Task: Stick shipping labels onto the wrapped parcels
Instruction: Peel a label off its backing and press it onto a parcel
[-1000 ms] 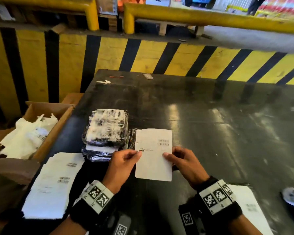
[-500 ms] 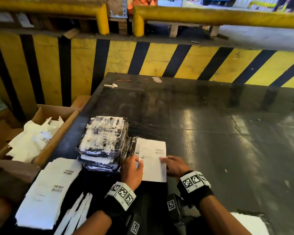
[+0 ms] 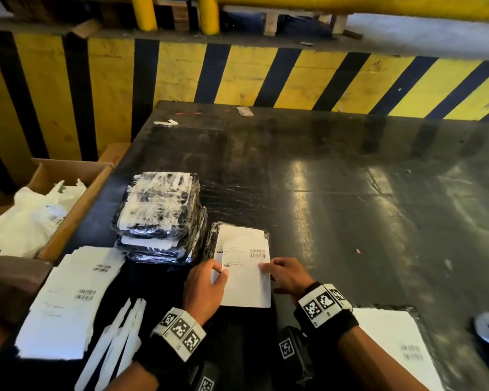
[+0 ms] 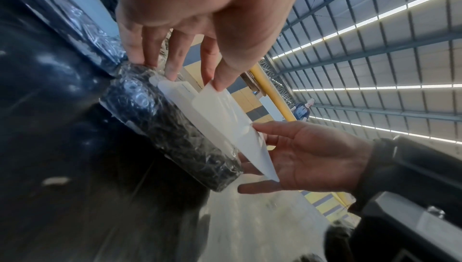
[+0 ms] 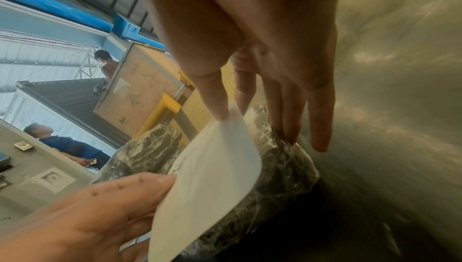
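A white shipping label (image 3: 244,277) with barcodes is pinched at its left edge by my left hand (image 3: 219,273) and at its right edge by my right hand (image 3: 264,266). It hovers tilted over a black plastic-wrapped parcel (image 3: 211,244) on the table, whose top carries another white sheet (image 3: 237,235). In the left wrist view my thumb and forefinger pinch the label (image 4: 225,116) above the parcel (image 4: 170,127). The right wrist view shows my right thumb and forefinger on the label (image 5: 212,177), other fingers touching the parcel (image 5: 287,167).
A stack of wrapped parcels (image 3: 158,210) stands just left. Loose labels (image 3: 68,300) and backing strips (image 3: 116,342) lie at the near left, another label sheet (image 3: 393,342) at the near right. A cardboard box (image 3: 76,198) with white bags sits beside the black table (image 3: 350,207).
Both hands have drawn the label nearer to me and lower, uncovering the far part of the parcel and the white sheet on it. The grips are unchanged.
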{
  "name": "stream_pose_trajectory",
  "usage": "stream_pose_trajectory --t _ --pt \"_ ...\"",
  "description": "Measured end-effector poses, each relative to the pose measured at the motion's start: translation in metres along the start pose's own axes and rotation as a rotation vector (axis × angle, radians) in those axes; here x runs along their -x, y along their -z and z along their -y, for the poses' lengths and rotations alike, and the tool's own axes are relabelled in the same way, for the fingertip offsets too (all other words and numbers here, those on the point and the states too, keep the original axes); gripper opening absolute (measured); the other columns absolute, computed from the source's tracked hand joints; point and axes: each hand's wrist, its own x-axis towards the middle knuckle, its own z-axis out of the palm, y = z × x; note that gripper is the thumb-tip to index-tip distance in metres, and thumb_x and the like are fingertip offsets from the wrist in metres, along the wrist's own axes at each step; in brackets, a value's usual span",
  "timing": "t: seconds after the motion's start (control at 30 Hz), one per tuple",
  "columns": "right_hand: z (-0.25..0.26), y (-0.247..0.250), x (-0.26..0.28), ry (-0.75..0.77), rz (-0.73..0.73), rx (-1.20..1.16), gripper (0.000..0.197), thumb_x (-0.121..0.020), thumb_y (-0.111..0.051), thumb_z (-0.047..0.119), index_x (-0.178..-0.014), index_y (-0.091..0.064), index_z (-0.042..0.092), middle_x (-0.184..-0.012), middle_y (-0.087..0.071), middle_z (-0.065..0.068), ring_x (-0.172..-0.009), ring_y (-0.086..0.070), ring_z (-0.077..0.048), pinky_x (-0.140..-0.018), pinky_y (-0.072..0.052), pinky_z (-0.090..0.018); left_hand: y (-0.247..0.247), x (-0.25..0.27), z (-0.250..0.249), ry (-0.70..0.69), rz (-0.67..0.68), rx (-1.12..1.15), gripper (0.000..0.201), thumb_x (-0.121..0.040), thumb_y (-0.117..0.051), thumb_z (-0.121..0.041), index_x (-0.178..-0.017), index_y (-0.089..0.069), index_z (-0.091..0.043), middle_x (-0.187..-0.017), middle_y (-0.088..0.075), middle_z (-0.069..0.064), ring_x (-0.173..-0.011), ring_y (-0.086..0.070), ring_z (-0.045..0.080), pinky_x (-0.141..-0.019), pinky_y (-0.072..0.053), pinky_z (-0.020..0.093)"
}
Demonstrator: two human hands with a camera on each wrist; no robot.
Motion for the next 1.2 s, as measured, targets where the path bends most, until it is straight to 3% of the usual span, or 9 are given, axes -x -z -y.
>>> stream_pose_trajectory --t 0.1,0.17,0.23,0.3,0.37,0.53,0.77,0.97,1.2 --pt "-0.007 -0.003 0.022 0.005 0.025 -0.012 0.018 -0.088 -0.06 0.022 -0.076 -0.055 0.01 -0.084 -0.054 -0.007 -0.08 -0.047 -0.017 -0.055 -0.035 -0.022 0.005 0.02 0.006 0.015 0.064 0.055 0.021 -0.085 -0.063 -0.021 -0.067 -0.052 -0.02 -0.085 -0.067 -0.002 -0.079 -0.062 0.016 -0.064 -0.051 0.03" --pt "-0.011 -0.001 0.031 0.024 0.052 -0.011 0.015 -0.089 -0.059 0.021 -0.079 -0.055 0.01 -0.085 -0.056 -0.006 -0.076 -0.048 -0.016 -0.052 -0.038 -0.017 0.008 0.03 0.008 0.006 0.095 0.077 0.018 -0.085 -0.063 -0.019 -0.07 -0.055 -0.013 -0.083 -0.065 -0.001 -0.075 -0.06 0.01 -0.058 -0.045 0.013" --pt "-0.013 0.0 0.034 0.052 0.05 0.017 0.018 -0.09 -0.058 0.019 -0.078 -0.057 0.006 -0.083 -0.057 -0.007 -0.072 -0.048 -0.014 -0.051 -0.038 -0.013 0.012 0.031 0.009 0.001 0.096 0.093 0.015 -0.085 -0.065 -0.018 -0.074 -0.059 -0.009 -0.077 -0.062 -0.002 -0.07 -0.055 0.008 -0.056 -0.039 0.008" --pt "-0.01 -0.001 0.031 0.101 0.01 0.058 0.024 -0.09 -0.058 0.02 -0.078 -0.061 0.0 -0.078 -0.055 -0.009 -0.067 -0.046 -0.015 -0.055 -0.037 -0.019 0.013 0.025 0.009 -0.014 0.062 0.098 0.013 -0.083 -0.066 -0.021 -0.073 -0.062 -0.013 -0.078 -0.063 0.0 -0.075 -0.057 0.014 -0.066 -0.044 0.02" --pt "-0.006 -0.004 0.025 0.134 -0.058 0.085 0.028 -0.09 -0.058 0.022 -0.073 -0.06 -0.001 -0.072 -0.05 -0.009 -0.062 -0.042 -0.015 -0.056 -0.035 -0.023 0.014 0.016 0.005 0.01 0.041 0.118 0.014 -0.083 -0.066 -0.022 -0.073 -0.064 -0.013 -0.075 -0.064 0.002 -0.073 -0.058 0.016 -0.069 -0.046 0.028" --pt "0.004 -0.016 -0.001 0.107 -0.117 0.107 0.03 -0.09 -0.058 0.024 -0.063 -0.057 0.01 -0.06 -0.051 -0.004 -0.054 -0.043 -0.015 -0.054 -0.035 -0.025 0.012 -0.011 -0.003 0.081 0.013 0.122 0.016 -0.084 -0.066 -0.018 -0.071 -0.062 -0.009 -0.066 -0.061 0.002 -0.066 -0.056 0.016 -0.057 -0.041 0.024" --pt "0.003 -0.018 -0.014 0.01 -0.114 0.179 0.031 -0.089 -0.059 0.025 -0.061 -0.058 0.01 -0.062 -0.053 -0.005 -0.055 -0.046 -0.015 -0.051 -0.036 -0.023 0.006 -0.023 0.004 0.145 0.08 0.077 0.025 -0.082 -0.067 -0.016 -0.059 -0.058 -0.018 -0.06 -0.059 -0.001 -0.065 -0.057 0.016 -0.065 -0.045 0.025" --pt "0.002 -0.014 -0.012 -0.033 -0.134 0.23 0.033 -0.089 -0.059 0.023 -0.058 -0.055 0.013 -0.057 -0.048 -0.001 -0.049 -0.043 -0.011 -0.042 -0.031 -0.019 0.0 -0.023 0.005 0.169 0.103 0.052 0.014 -0.08 -0.068 -0.015 -0.071 -0.07 -0.005 -0.066 -0.063 0.004 -0.071 -0.061 0.02 -0.069 -0.048 0.027" --pt "0.006 -0.016 -0.016 -0.035 -0.128 0.406 0.032 -0.087 -0.06 0.025 -0.057 -0.054 0.017 -0.07 -0.057 -0.003 -0.058 -0.05 -0.012 -0.046 -0.034 -0.021 0.001 -0.026 0.001 0.204 0.124 -0.024 0.022 -0.082 -0.065 -0.018 -0.062 -0.065 -0.007 -0.067 -0.065 0.007 -0.073 -0.063 0.022 -0.067 -0.048 0.027"
